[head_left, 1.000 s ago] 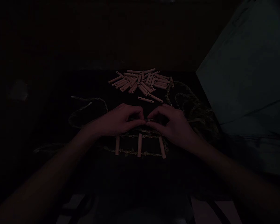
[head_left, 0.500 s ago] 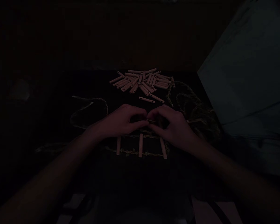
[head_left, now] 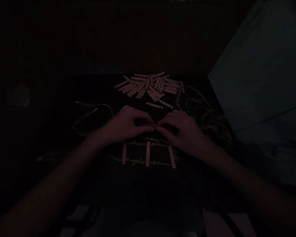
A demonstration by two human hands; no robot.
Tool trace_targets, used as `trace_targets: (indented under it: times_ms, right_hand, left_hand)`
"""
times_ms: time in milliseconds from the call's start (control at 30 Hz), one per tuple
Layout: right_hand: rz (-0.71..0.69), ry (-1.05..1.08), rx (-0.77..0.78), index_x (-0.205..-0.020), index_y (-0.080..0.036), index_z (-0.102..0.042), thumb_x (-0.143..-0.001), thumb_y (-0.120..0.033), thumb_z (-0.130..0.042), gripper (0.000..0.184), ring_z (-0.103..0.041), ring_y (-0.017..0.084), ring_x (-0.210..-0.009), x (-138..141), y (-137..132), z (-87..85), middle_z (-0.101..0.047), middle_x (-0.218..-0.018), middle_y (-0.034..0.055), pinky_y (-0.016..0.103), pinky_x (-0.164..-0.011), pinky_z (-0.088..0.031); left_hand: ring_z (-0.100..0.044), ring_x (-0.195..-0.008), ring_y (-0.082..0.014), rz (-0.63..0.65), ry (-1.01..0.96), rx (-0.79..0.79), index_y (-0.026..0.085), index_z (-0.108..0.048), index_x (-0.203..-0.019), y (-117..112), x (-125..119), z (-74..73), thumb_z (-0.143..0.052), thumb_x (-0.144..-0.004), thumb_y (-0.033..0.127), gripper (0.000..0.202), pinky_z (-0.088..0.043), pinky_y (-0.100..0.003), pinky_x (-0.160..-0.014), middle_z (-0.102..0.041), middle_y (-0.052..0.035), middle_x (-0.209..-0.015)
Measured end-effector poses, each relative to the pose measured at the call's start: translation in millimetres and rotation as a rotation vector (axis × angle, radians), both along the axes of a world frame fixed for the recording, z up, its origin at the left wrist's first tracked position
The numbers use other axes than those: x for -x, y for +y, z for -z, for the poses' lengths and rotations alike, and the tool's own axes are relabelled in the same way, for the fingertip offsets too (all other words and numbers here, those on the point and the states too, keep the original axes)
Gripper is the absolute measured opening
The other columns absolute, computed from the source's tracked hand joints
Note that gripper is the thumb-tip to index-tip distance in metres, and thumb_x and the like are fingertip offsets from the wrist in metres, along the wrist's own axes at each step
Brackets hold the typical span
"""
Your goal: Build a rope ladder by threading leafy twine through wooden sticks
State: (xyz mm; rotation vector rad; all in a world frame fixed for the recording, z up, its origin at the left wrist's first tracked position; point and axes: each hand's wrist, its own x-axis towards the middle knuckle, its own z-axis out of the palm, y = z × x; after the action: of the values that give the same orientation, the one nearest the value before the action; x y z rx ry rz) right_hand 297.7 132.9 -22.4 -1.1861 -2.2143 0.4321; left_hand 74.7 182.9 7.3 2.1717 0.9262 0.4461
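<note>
The scene is very dark. My left hand (head_left: 127, 126) and my right hand (head_left: 185, 131) meet fingertip to fingertip at the middle of a dark surface, both pinched on a thin twine (head_left: 155, 126). Just below them lie three short wooden sticks (head_left: 148, 153) standing side by side, strung on two rows of twine (head_left: 140, 161). Beyond the hands is a pile of several loose wooden sticks (head_left: 149, 85), with two single sticks (head_left: 160, 104) lying closer.
A tangle of twine (head_left: 207, 118) lies to the right of my right hand, and a loop of cord (head_left: 93, 113) lies left of my left hand. A large pale slanted surface (head_left: 261, 79) fills the right side. Pale shapes (head_left: 84, 215) show at the bottom edge.
Both hands stay at the same spot on the twine. Their fingers have shifted slightly, the left hand's knuckles rising a little farther from me.
</note>
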Motion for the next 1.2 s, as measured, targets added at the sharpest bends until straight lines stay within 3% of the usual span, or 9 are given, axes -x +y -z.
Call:
trace_targets:
  times_ms: [133, 433, 733, 1000, 1200]
  right_hand:
    - [-0.006, 0.019, 0.034, -0.094, -0.02, -0.067, -0.096, -0.027, -0.065, 0.008, -0.061, 0.022, -0.093, -0.3, 1.0, 2.0, -0.07, -0.092, 0.0045, 0.036, -0.082, -0.041]
    - [-0.001, 0.04, 0.062, -0.089, -0.02, -0.065, -0.095, -0.025, -0.066, 0.008, -0.06, 0.02, -0.088, -0.3, 2.1, 3.3, -0.068, -0.088, 0.0025, 0.035, -0.078, -0.039]
    - [0.002, 0.05, 0.084, -0.087, -0.02, -0.063, -0.094, -0.023, -0.067, 0.009, -0.06, 0.02, -0.087, 0.6, 2.9, 1.8, -0.068, -0.087, 0.0023, 0.034, -0.077, -0.04]
    - [-0.047, 0.119, 0.081, -0.089, -0.019, -0.064, -0.094, -0.023, -0.067, 0.007, -0.061, 0.017, -0.083, 0.4, 5.6, 5.7, -0.067, -0.086, 0.0017, 0.031, -0.075, -0.043]
    - [-0.034, 0.078, 0.075, -0.091, -0.019, -0.065, -0.094, -0.022, -0.065, 0.004, -0.062, 0.018, -0.087, 3.2, 3.5, 6.1, -0.069, -0.088, 0.0021, 0.033, -0.08, -0.041]
  left_hand:
    - [-0.072, -0.085, -0.0159, 0.042, -0.001, 0.009, 0.019, -0.081, -0.098, 3.2, 3.0, -0.9, -0.07, -0.09, 0.034, 0.02, -0.05, -0.024, -0.077, -0.08, -0.0007, -0.094]
    - [-0.06, -0.066, -0.0108, 0.073, 0.074, 0.009, 0.017, -0.076, -0.088, 5.0, 4.3, -3.9, -0.066, -0.092, 0.035, 0.021, -0.04, -0.021, -0.061, -0.071, 0.0019, -0.074]
    - [-0.052, -0.06, -0.009, 0.085, 0.102, -0.007, 0.015, -0.073, -0.084, 5.4, 4.8, -5.3, -0.065, -0.091, 0.033, 0.021, -0.035, -0.021, -0.057, -0.064, 0.0026, -0.067]
    - [-0.058, -0.065, -0.0103, 0.066, 0.112, 0.003, 0.016, -0.074, -0.087, 3.7, 4.0, -5.3, -0.065, -0.091, 0.034, 0.021, -0.039, -0.021, -0.06, -0.069, 0.0017, -0.074]
    - [-0.066, -0.078, -0.0135, 0.078, 0.068, 0.004, 0.016, -0.072, -0.101, -1.0, 0.0, 1.2, -0.066, -0.091, 0.033, 0.02, -0.045, -0.022, -0.068, -0.074, -0.0014, -0.091]
